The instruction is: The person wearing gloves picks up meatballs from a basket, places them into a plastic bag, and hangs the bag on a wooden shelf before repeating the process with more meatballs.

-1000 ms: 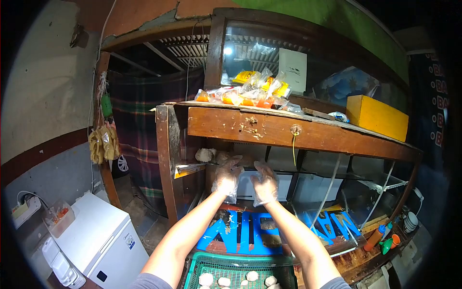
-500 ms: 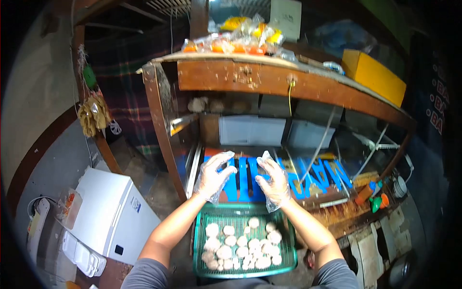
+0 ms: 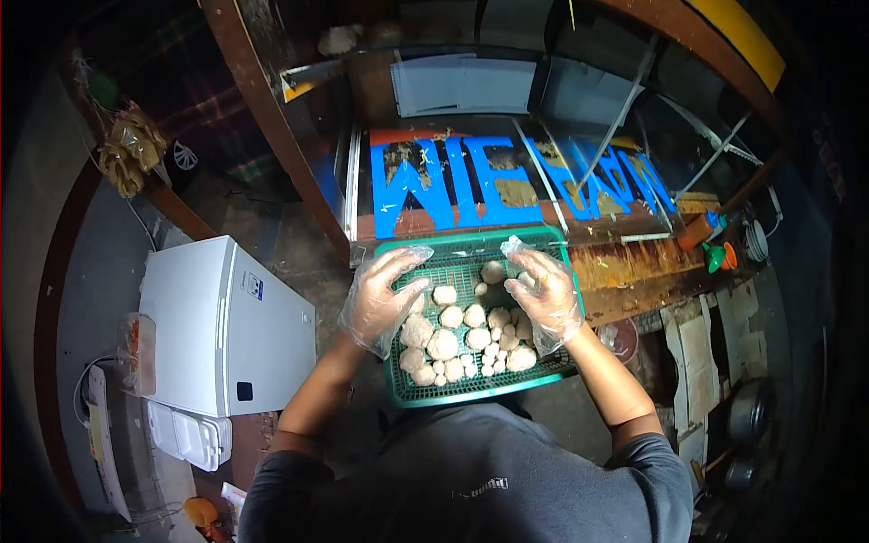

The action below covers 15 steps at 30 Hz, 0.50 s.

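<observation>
My left hand (image 3: 385, 297), in a loose clear plastic glove, hovers over the left side of a green plastic basket (image 3: 462, 395). Over the right side is my right hand (image 3: 549, 295), gloved the same way. Both hands have their fingers apart and curved toward each other, with nothing held. Many greyish meatballs (image 3: 443, 344), large and small, lie on the basket's mesh floor. They gather mostly in the near half and toward the right. My hands cover parts of the basket's side rims and some of the balls.
Beyond the basket stands a glass-fronted wooden stall with blue lettering (image 3: 407, 185). A white chest freezer (image 3: 195, 317) and foam boxes (image 3: 190, 434) are on the left. At right are a worn wooden ledge (image 3: 634, 276), coloured bottles (image 3: 697, 231) and dark pots (image 3: 751, 407).
The view has tilted down, so the basket sits higher in it. My hands have come from beyond the basket's far edge to over its sides, staying open.
</observation>
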Each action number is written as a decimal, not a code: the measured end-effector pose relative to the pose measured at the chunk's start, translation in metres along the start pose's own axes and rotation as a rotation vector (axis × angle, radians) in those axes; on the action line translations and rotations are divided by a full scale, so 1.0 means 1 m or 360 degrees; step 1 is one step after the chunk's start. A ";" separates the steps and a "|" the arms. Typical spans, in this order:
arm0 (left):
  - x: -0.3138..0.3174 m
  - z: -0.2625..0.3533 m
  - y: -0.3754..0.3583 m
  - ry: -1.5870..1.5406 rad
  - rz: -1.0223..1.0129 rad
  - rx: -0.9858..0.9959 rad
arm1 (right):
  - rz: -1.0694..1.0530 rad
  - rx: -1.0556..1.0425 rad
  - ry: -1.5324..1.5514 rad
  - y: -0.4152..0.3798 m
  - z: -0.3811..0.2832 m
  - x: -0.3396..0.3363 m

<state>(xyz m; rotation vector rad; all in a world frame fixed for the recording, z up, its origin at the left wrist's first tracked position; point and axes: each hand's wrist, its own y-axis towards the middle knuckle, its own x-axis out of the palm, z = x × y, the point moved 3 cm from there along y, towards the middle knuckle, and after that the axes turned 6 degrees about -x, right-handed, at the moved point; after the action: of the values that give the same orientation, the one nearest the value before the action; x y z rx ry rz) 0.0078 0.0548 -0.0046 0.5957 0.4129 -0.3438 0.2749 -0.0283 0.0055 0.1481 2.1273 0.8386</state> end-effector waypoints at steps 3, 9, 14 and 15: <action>0.003 -0.008 -0.021 0.0027 -0.0055 -0.0083 | -0.0065 0.0128 -0.0022 -0.017 -0.006 0.004; 0.004 -0.027 -0.060 0.0220 -0.0146 -0.0126 | -0.0255 0.0385 0.0119 -0.041 -0.026 0.030; -0.007 -0.031 -0.075 0.0266 -0.0158 -0.0020 | -0.0365 0.0344 0.0166 -0.046 -0.047 0.054; -0.010 -0.029 -0.075 0.0268 -0.0150 -0.0020 | -0.0387 0.0349 0.0195 -0.048 -0.045 0.060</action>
<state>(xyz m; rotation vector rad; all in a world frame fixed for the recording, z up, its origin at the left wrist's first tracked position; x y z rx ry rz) -0.0406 0.0160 -0.0562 0.5959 0.6057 -0.3821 0.2109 -0.0664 -0.0438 -0.0499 2.2926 0.4828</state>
